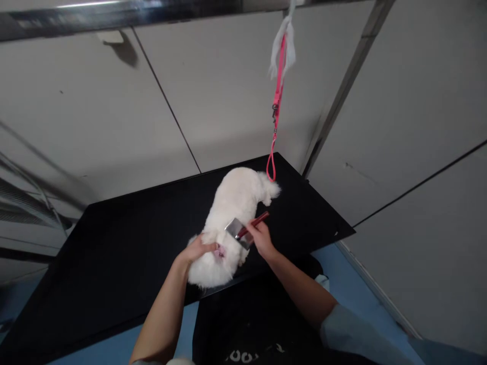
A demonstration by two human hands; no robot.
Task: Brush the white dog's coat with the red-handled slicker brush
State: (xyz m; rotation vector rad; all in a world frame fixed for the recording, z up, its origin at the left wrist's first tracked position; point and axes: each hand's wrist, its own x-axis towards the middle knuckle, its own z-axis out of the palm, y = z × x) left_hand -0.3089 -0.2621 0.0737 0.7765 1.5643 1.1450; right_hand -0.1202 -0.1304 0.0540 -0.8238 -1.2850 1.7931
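A white dog (pixel 232 197) lies on its side on a black table (pixel 152 243), its head end close to the near edge. My left hand (pixel 198 248) is closed on the fur at the head end, the thumb beside a patch of bare pink skin (pixel 219 252) that looks like the inside of an ear. The fingertips are partly sunk in fur. In my right hand (pixel 261 238) is a slicker brush (pixel 238 230) with a dark red handle and a flat metal head. The brush head is at the dog's fur, just beyond the pink patch; its pins are hidden.
A pink loop lead (pixel 279 86) hangs from an overhead metal bar (pixel 152 14), its loop end by the dog's far end. Pale wall panels (pixel 243 101) stand behind the table. Grey ribbed hoses (pixel 30 200) are at the left.
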